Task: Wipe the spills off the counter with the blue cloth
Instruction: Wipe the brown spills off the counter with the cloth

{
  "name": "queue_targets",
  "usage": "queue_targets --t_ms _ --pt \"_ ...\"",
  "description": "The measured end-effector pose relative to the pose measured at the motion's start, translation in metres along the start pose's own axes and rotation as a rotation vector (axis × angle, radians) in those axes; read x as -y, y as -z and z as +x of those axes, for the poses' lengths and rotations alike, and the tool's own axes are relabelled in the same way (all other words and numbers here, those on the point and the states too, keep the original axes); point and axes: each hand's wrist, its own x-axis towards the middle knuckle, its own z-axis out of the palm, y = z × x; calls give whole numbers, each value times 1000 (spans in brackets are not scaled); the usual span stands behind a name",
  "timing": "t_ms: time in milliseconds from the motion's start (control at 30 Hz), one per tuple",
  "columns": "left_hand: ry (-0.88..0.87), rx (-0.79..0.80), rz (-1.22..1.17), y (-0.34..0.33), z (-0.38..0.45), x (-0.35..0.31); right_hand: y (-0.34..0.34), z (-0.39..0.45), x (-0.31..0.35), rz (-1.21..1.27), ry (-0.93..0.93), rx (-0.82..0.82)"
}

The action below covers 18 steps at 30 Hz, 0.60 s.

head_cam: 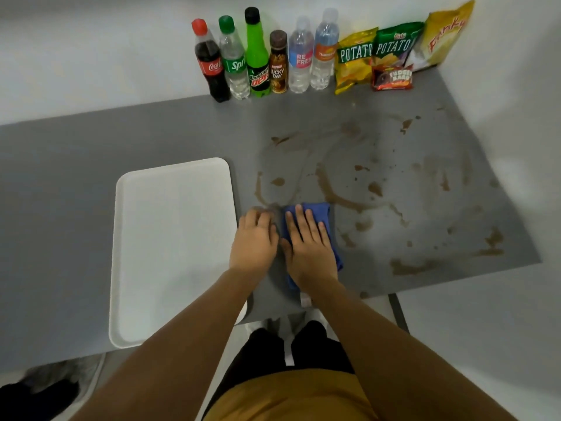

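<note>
On the counter point(91, 177), the right hand point(309, 247) presses flat on the blue cloth point(318, 212) by the tray point(173, 250); no grip. The left hand point(255, 241) rests curled, empty. Brown spills point(376, 188) cover most of the right side, so lots is left.

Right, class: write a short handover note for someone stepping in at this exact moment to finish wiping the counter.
Right hand: flat, fingers spread, pressing the blue cloth onto the grey counter near its front edge.
Left hand: resting on the counter beside the cloth, holding nothing.
White tray: left of both hands, looks unstained.
Done: hard to tell; perhaps a small patch around the cloth.
Left: brown spills cover the right half, smears behind the cloth and splatter out to the right edge. Bottles and snack bags line the back wall.
</note>
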Motion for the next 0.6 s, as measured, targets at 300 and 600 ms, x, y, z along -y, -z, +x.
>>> queue_targets --t_ms 300,600 --pt "-93 78 136 -38 -23 9 4 13 -34 -25 -122 -123" --pt "-103 140 225 -45 -27 10 -15 -56 -28 -83 -329 -153"
